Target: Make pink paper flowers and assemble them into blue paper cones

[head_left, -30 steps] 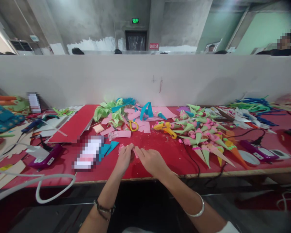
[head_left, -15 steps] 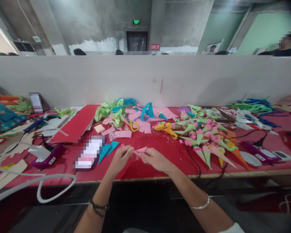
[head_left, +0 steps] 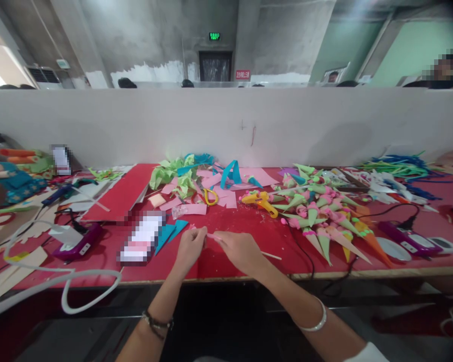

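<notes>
Both my hands pinch a small strip of pink paper (head_left: 213, 237) low over the red table near its front edge. My left hand (head_left: 192, 246) has its fingers closed on the strip's left end. From the right, my right hand (head_left: 238, 250) grips the other end, its fingers covering most of it. A thin pale stick (head_left: 272, 256) shows just right of my right wrist. Blue paper triangles (head_left: 169, 235) lie left of my left hand, beside a phone (head_left: 142, 238). Behind my hands are yellow-handled scissors (head_left: 211, 197) and a yellow glue gun (head_left: 262, 201).
A heap of paper cones (head_left: 317, 211) covers the table to the right. Crumpled green paper (head_left: 173, 176) and pink scraps lie at the back. Purple power strips (head_left: 81, 244) sit on both sides, and a white cable (head_left: 68, 276) loops at the left. A low white partition (head_left: 196, 120) stands behind.
My right hand has turned over the pink paper, so less of the paper shows. The pale stick beside my right wrist has come into sight. The whole view has shifted slightly.
</notes>
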The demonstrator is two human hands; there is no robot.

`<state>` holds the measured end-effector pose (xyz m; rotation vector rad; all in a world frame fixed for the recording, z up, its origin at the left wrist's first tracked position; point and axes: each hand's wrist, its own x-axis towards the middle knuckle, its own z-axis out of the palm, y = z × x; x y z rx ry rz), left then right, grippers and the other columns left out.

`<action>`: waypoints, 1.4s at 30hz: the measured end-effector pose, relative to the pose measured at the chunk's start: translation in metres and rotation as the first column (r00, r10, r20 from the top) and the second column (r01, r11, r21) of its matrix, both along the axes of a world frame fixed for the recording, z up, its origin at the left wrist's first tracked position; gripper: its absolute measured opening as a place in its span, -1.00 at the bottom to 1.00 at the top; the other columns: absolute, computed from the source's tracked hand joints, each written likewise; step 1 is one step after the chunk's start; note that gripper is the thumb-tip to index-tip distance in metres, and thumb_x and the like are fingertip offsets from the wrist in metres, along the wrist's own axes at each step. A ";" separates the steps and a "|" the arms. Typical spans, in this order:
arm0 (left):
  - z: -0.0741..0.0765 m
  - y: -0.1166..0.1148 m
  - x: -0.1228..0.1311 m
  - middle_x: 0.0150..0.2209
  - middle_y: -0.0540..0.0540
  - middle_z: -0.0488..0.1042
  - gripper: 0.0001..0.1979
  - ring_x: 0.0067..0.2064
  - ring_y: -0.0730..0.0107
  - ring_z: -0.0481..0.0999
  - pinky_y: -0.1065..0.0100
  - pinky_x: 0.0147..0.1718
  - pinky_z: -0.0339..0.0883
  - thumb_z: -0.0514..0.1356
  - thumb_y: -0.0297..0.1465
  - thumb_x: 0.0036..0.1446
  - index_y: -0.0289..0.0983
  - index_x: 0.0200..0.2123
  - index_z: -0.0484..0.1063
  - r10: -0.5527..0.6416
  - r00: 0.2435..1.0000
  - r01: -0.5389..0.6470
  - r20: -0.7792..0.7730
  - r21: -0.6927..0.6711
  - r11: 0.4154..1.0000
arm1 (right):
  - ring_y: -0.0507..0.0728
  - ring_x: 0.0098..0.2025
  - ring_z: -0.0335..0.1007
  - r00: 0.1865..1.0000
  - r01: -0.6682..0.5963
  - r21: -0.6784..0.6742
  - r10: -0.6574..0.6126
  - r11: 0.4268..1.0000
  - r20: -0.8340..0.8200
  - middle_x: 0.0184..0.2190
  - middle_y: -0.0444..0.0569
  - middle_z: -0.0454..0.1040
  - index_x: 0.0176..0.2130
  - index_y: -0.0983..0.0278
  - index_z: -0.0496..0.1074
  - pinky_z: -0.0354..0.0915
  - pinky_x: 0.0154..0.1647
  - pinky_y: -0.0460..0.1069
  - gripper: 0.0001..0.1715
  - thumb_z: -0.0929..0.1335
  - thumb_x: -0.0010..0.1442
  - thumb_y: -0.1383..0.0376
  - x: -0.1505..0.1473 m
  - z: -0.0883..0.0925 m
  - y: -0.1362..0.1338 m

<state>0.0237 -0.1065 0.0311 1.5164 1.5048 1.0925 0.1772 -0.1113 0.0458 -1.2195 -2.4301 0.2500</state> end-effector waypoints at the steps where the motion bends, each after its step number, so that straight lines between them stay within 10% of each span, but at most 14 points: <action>1: 0.003 -0.001 -0.002 -0.78 0.08 0.06 -0.58 -0.69 0.55 0.07 0.45 -0.65 -0.11 -0.07 -0.23 0.06 -0.27 -0.77 0.09 -0.023 0.992 0.036 -0.126 0.101 0.994 | 0.03 -0.40 0.33 0.994 -0.039 -0.092 0.030 0.995 -0.106 -0.41 -0.05 0.44 -0.18 0.26 0.36 0.16 -0.40 -0.11 -0.64 0.08 0.24 0.23 0.002 0.001 0.002; 7: 0.017 0.002 -0.018 -0.65 0.04 0.17 -0.66 -0.57 0.48 0.12 0.41 -0.51 -0.09 -0.09 -0.31 0.13 -0.28 -0.66 0.17 -0.268 0.806 0.449 -0.529 0.251 0.857 | -0.07 -0.66 0.07 0.899 -0.330 -0.437 0.137 0.837 -0.417 -0.71 -0.22 0.20 -0.36 0.36 0.38 0.02 -0.61 -0.16 -0.49 0.08 0.21 0.08 0.010 0.004 0.006; 12: 0.015 0.008 -0.023 -0.70 0.06 0.14 -0.63 -0.59 0.49 0.08 0.38 -0.43 -0.03 -0.04 -0.31 0.10 -0.27 -0.73 0.15 -0.311 0.834 0.463 -0.455 0.272 0.844 | 0.03 -0.40 0.33 0.963 -0.182 -0.024 0.174 0.983 -0.205 -0.43 -0.04 0.45 -0.27 0.28 0.41 0.14 -0.41 -0.12 -0.60 0.10 0.23 0.18 0.006 -0.002 -0.002; 18: 0.002 -0.004 -0.015 -0.82 0.10 0.01 -0.54 -0.73 0.53 0.01 0.42 -0.67 -0.07 -0.13 -0.18 0.11 -0.21 -0.78 0.00 -0.391 0.919 0.394 0.048 -0.119 0.911 | 0.05 -0.45 0.35 0.928 -0.263 0.314 0.150 0.912 0.342 -0.48 0.02 0.43 -0.09 0.37 0.30 0.11 -0.46 -0.09 -0.63 0.05 0.23 0.42 0.011 -0.003 -0.001; 21: -0.002 -0.011 -0.016 -0.84 0.09 0.00 -0.51 -0.76 0.53 0.02 0.42 -0.68 -0.04 -0.17 -0.16 0.12 -0.21 -0.80 0.00 -0.417 0.909 0.414 0.024 -0.185 0.891 | 0.04 -0.46 0.35 0.919 -0.287 0.214 0.206 0.934 0.337 -0.47 -0.01 0.45 -0.17 0.32 0.34 0.08 -0.48 -0.10 -0.68 0.09 0.23 0.37 0.014 -0.002 0.000; 24: 0.001 -0.015 -0.022 -0.75 0.03 0.18 -0.56 -0.66 0.49 0.16 0.41 -0.54 0.05 -0.06 -0.20 0.09 -0.25 -0.76 0.18 -0.364 0.888 0.386 -0.282 0.025 0.922 | 0.01 -0.48 0.33 0.960 -0.259 -0.019 0.260 0.966 0.108 -0.49 -0.06 0.46 -0.32 0.30 0.38 0.08 -0.49 -0.13 -0.63 0.09 0.24 0.24 0.016 0.001 0.001; 30: 0.014 -0.019 -0.031 -0.70 0.06 0.17 -0.64 -0.61 0.52 0.15 0.45 -0.53 0.03 -0.03 -0.26 0.11 -0.27 -0.68 0.22 -0.515 0.757 0.591 -0.402 0.085 0.802 | -0.03 -0.51 0.27 0.903 -0.417 -0.304 0.351 0.856 -0.248 -0.52 -0.12 0.44 -0.33 0.34 0.43 0.10 -0.51 -0.16 -0.57 0.09 0.23 0.19 0.016 0.008 0.000; 39: 0.004 -0.028 -0.021 -0.84 0.13 -0.02 -0.49 -0.79 0.58 0.05 0.47 -0.76 -0.01 -0.22 -0.07 0.11 -0.24 -0.75 0.01 -0.473 0.875 0.484 0.107 -0.226 0.845 | 0.01 -0.51 0.34 0.938 -0.303 0.260 0.239 0.917 0.253 -0.52 -0.04 0.45 -0.23 0.33 0.35 0.05 -0.53 -0.10 -0.65 0.07 0.26 0.32 0.011 0.000 -0.005; 42: 0.007 -0.024 -0.029 -0.75 0.04 0.22 -0.47 -0.66 0.48 0.29 0.40 -0.57 0.24 -0.27 -0.09 0.13 -0.26 -0.67 0.19 -0.476 0.875 0.457 -0.090 -0.175 0.872 | 0.01 -0.55 0.33 0.924 -0.306 0.293 0.209 0.906 0.320 -0.56 -0.10 0.43 -0.34 0.29 0.33 0.00 -0.56 -0.08 -0.68 0.08 0.25 0.32 0.013 -0.002 -0.003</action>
